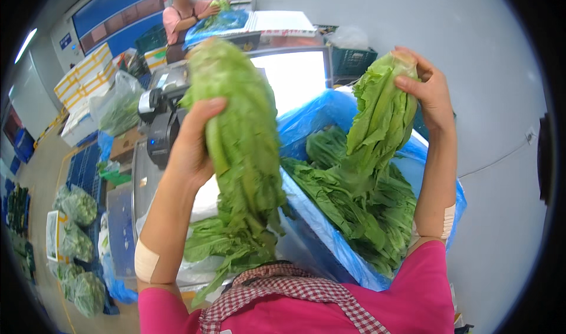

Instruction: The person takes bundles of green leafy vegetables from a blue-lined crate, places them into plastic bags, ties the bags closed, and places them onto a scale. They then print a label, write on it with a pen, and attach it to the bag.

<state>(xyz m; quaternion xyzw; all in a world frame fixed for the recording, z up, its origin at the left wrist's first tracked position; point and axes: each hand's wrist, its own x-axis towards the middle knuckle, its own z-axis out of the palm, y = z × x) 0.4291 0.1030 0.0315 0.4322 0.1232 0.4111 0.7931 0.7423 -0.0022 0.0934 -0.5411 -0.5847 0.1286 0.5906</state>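
My left hand (188,144) grips a large head of green leafy lettuce (241,139) around its side. The cut stem end points up, and the leaves hang toward my apron. In my right hand (429,91) is a second lettuce head (382,108), pinched near its pale cut stem with the leaves drooping. Beneath it stands a box lined with blue plastic film (318,108), holding more leafy lettuce (340,206). Loose leaves (212,241) show below the left head, over a white surface; whether they belong to that head I cannot tell.
A bright screen (294,75) stands ahead, with a black label printer (163,133) left of it. A co-worker (188,24) handles greens at a far table. Foam boxes (84,80) and bagged vegetables (77,241) sit left. A pale wall (491,91) borders the right.
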